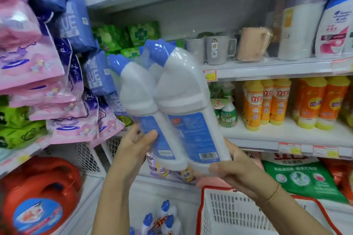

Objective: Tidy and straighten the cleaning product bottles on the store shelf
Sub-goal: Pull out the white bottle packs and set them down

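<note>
Two toilet-cleaner bottles (172, 105), wrapped together in clear film, are held up in front of the shelves, off any shelf. The left hand (133, 145) is closed round the left bottle's lower body; the right hand (232, 170) cups the pack's base from the right. The pack's long axis runs nearly upright, leaning left, its blue caps (154, 51) pointing up and left. More of these bottles (164, 215) stand below, beside the red basket (238, 213).

White metal shelves (267, 68) are seen along a grey back panel (191, 15), with price tags (210, 75) fixed on their edges.
</note>
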The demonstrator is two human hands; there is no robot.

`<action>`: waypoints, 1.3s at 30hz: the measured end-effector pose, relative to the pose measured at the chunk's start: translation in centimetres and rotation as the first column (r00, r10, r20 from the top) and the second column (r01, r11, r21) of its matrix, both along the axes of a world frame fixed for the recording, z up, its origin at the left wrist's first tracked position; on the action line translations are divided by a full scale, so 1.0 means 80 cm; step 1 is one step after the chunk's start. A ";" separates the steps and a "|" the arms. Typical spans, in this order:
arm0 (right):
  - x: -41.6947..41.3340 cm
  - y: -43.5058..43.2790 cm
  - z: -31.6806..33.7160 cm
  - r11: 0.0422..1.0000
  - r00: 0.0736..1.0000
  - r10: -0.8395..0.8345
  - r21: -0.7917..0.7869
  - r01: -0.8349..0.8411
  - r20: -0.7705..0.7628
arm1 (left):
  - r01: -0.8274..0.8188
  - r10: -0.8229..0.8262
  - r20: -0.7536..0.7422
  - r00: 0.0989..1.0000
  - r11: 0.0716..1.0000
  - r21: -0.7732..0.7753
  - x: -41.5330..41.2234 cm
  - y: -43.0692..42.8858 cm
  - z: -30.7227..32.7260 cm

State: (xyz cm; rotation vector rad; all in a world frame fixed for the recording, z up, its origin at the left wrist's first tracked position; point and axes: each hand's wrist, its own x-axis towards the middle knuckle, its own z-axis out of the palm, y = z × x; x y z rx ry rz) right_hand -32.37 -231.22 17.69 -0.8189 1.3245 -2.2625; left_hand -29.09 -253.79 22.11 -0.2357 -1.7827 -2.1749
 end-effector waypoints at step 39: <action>0.021 0.024 -0.001 0.947 0.942 -0.318 0.092 0.309 0.105 | 0.169 -0.177 0.169 0.970 0.984 0.061 -0.053 0.021 0.001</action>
